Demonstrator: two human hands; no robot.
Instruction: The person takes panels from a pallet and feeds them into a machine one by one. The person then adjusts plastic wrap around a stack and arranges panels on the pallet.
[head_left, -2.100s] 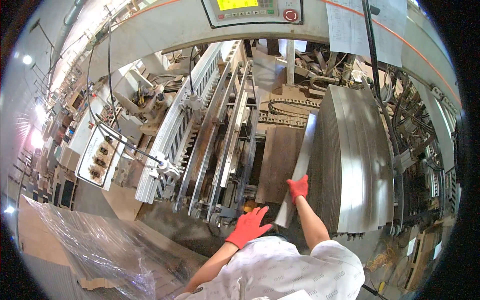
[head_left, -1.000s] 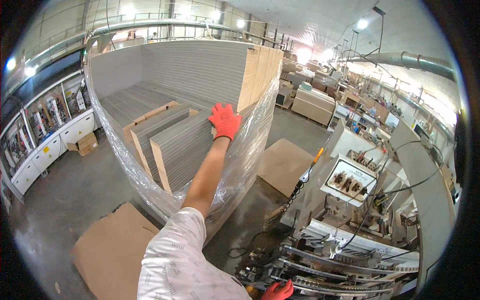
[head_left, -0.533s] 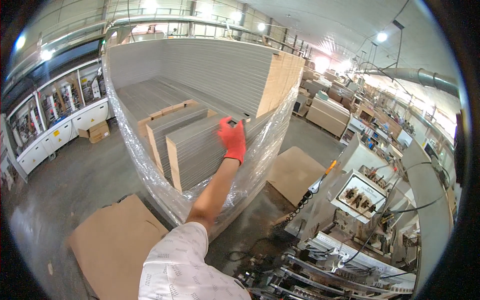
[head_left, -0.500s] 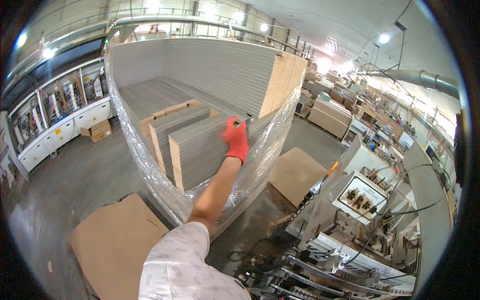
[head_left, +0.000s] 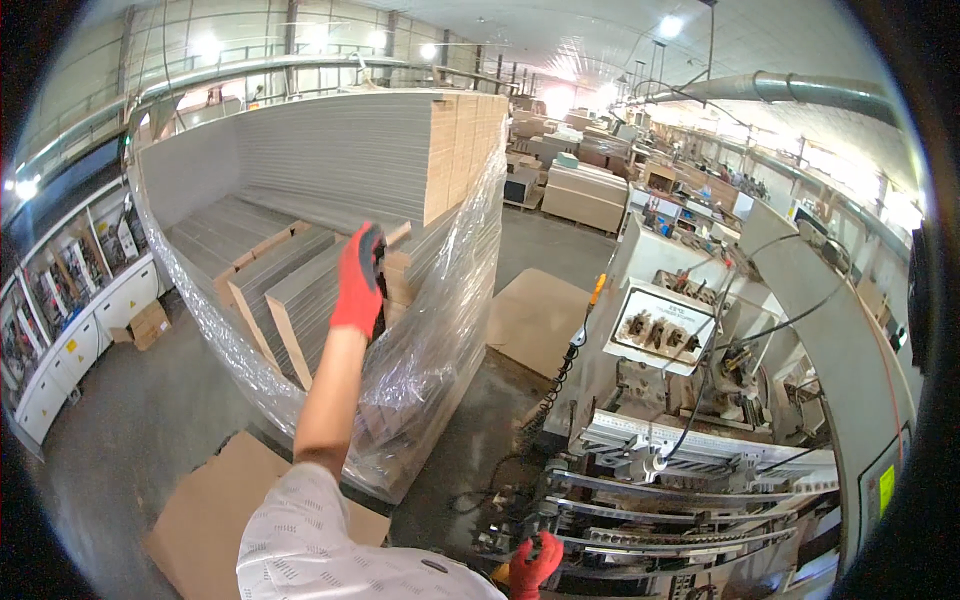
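Note:
My left hand (head_left: 360,285), in a red glove with dark palm and fingertips, is raised in front of the grey panels. Its palm faces right, with the fingers loosely bent and nothing visible in them. Beside and behind it, short stacks of grey panels (head_left: 305,295) with pale edges sit within the wrapped load. Taller grey panels (head_left: 340,145) form the back of that load. Low at the bottom edge, my right hand (head_left: 535,565), also red-gloved, has its fingers apart, close to the machine rails (head_left: 640,530).
Clear plastic film (head_left: 400,400) hangs around the load. Cardboard sheets (head_left: 535,315) lie on the floor. A machine with a control box (head_left: 660,325) and a coiled cable (head_left: 555,390) stands at right. White machine cabinets (head_left: 75,365) and a small carton (head_left: 148,322) are at left.
The view has turned right, shifting the load left. My left hand has drawn back from the tall stack's corner and turned its palm rightward. My right hand has come into view.

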